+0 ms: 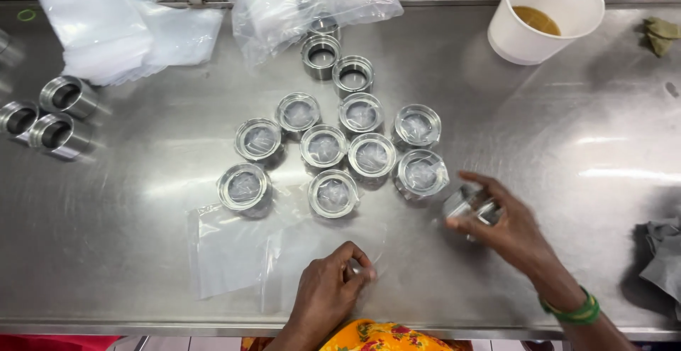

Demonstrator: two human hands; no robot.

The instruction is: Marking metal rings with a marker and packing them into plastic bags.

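My right hand (pixel 507 227) grips a short metal ring (pixel 469 204) at the right end of a cluster of similar rings, just off the steel table. My left hand (pixel 332 287) rests near the front edge, its fingertips pinching the corner of a clear plastic bag (pixel 234 248) that lies flat on the table. Several bagged metal rings (pixel 324 146) stand upright in rows in the middle of the table, each wrapped in clear film. Two bare rings (pixel 353 75) stand behind them.
A white bucket (pixel 546 12) with brownish liquid stands at the back right. A stack of clear bags (pixel 113 28) lies back left, with three bare metal rings (pixel 57 132) on their sides at the left edge. A grey cloth (pixel 663 255) lies at the right.
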